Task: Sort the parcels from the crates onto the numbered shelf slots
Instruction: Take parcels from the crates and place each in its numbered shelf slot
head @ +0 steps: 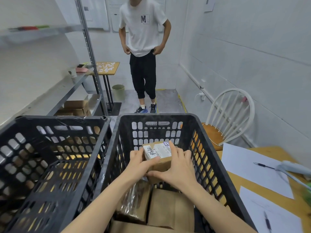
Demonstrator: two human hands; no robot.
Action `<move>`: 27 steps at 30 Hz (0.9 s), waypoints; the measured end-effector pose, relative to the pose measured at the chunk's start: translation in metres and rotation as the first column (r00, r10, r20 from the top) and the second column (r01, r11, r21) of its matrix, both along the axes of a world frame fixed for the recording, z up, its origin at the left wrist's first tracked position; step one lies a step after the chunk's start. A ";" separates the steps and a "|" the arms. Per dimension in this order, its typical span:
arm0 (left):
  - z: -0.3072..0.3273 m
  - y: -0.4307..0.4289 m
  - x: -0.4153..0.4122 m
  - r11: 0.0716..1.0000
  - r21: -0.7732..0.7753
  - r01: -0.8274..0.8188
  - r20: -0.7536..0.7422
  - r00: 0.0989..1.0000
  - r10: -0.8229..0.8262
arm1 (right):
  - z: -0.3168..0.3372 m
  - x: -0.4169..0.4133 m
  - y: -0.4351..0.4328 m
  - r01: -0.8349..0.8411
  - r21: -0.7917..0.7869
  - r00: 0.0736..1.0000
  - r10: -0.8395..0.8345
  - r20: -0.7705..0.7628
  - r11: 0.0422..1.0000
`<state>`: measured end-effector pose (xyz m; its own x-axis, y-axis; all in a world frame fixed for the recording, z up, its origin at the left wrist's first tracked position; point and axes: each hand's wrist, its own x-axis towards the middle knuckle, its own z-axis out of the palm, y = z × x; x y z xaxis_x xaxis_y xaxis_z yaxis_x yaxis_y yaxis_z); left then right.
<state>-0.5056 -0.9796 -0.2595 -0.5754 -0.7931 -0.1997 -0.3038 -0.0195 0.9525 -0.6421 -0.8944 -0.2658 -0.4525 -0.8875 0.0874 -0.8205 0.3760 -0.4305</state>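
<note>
Nearest the camera, plain brown cardboard parcels [170, 209] lie in the bottom of the right-hand black perforated plastic crate [158, 116], with one parcel wrapped in clear plastic film [134, 199] beside them on the left.

Above these, inside the same crate, both hands hold a small brown cardboard parcel with a white printed label [158, 153]. The left hand [141, 163] grips its left side, thumb laid along the label's near edge. The right hand [176, 170] clamps the right side, fingers curled over the far corner and thumb pressed on the near face. The label carries a handwritten number, not clearly legible.

A second black perforated plastic crate [58, 117] stands touching the first on the left; no parcels show in it.

To the right, a tan wooden table [267, 149] bears white paper sheets [249, 165] and a dark pen [263, 165]. Beyond it stands a white spindle-back chair with a wooden seat [232, 115].

On the left, a grey metal shelf unit [74, 86] holds brown cardboard boxes [75, 106] on its lower level.

Farthest, a person in a white T-shirt and black trousers [143, 31] stands facing the crates, near a pale green bin [118, 91].
</note>
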 end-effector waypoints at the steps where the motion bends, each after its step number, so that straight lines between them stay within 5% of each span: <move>1: 0.000 0.000 0.000 1.000 -0.011 0.008 0.017 1.000 -0.008 | 0.000 0.001 -0.001 0.010 0.012 0.999 -0.011 0.032 1.000; 9: -0.003 -0.008 0.002 0.994 -0.040 -0.100 0.078 0.992 0.103 | 0.002 0.003 -0.001 -0.048 -0.003 0.985 0.048 0.165 0.999; 16: 0.000 -0.007 0.004 0.994 0.011 -0.110 -0.043 0.993 0.111 | 0.008 -0.003 0.002 -0.177 -0.061 0.961 0.186 0.207 0.982; 27: 0.001 -0.006 0.006 0.983 -0.173 -0.055 0.171 0.982 0.085 | 0.011 -0.007 0.002 -0.205 -0.114 0.894 0.233 0.382 0.972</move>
<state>-0.5000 -0.9860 -0.2582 -0.4844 -0.8611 -0.1547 -0.4714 0.1079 0.8753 -0.6491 -0.8923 -0.2547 -0.2578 -0.9662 0.0085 -0.6395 0.1640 -0.7511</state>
